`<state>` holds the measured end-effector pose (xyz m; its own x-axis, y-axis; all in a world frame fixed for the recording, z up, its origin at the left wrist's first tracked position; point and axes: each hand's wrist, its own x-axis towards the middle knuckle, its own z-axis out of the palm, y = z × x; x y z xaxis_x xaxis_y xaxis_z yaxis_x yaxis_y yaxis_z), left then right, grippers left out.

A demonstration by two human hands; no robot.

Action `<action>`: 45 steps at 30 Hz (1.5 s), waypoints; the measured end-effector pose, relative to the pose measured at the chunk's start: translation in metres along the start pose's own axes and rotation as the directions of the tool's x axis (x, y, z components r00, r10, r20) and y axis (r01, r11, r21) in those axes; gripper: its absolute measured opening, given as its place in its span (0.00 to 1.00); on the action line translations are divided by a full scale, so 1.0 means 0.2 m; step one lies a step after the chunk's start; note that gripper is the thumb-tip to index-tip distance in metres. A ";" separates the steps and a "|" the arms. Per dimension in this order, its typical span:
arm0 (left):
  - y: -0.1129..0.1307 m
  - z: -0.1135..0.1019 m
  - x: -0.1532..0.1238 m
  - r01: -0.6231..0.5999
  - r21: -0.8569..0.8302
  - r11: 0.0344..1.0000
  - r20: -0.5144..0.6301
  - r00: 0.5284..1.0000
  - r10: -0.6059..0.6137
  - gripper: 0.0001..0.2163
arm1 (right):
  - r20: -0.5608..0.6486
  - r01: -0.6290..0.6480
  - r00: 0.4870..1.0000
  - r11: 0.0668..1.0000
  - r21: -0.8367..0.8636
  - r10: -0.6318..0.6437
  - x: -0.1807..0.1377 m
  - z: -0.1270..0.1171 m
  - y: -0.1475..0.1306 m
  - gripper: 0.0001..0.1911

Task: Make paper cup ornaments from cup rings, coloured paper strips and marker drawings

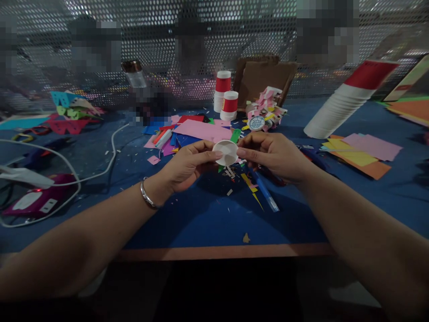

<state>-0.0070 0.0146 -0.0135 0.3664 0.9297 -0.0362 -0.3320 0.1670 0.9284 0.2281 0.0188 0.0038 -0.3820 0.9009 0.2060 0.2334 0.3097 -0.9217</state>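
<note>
From where I stand, I see the left hand (pixel 186 166) and the right hand (pixel 276 154) both pinching a white disc (pixel 227 154) at its opposite sides. It is above the surface (pixel 201 219), behind the middle of the front edge. A blue pen (pixel 266 191) lies nearer this edge.

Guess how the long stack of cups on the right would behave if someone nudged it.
The long stack of cups could tip easily, as it is much longer than it is wide. It is probably light for its size, since the cups look like paper. Their closely nested white rims suggest they would mostly move together.
</note>
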 end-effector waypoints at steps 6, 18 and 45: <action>0.01 0.01 -0.01 0.015 -0.021 1.000 0.036 0.999 -0.015 0.15 | -0.019 0.019 1.000 0.998 0.063 -0.018 -0.01 0.01 -0.03 0.27; 0.02 -0.01 0.00 0.058 -0.020 0.998 0.036 0.998 -0.057 0.17 | 0.021 -0.009 1.000 0.995 0.100 0.007 -0.02 0.01 -0.03 0.26; -0.01 0.03 0.01 -0.142 -0.155 0.978 -0.084 0.988 0.130 0.18 | 0.111 -0.083 0.991 0.996 0.039 0.078 -0.02 0.08 0.02 0.23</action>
<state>-0.0009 0.0150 -0.0132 0.2456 0.9679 0.0539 -0.5117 0.0822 0.8552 0.2155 0.0117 -0.0060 -0.4591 0.8833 0.0955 0.2297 0.2218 -0.9477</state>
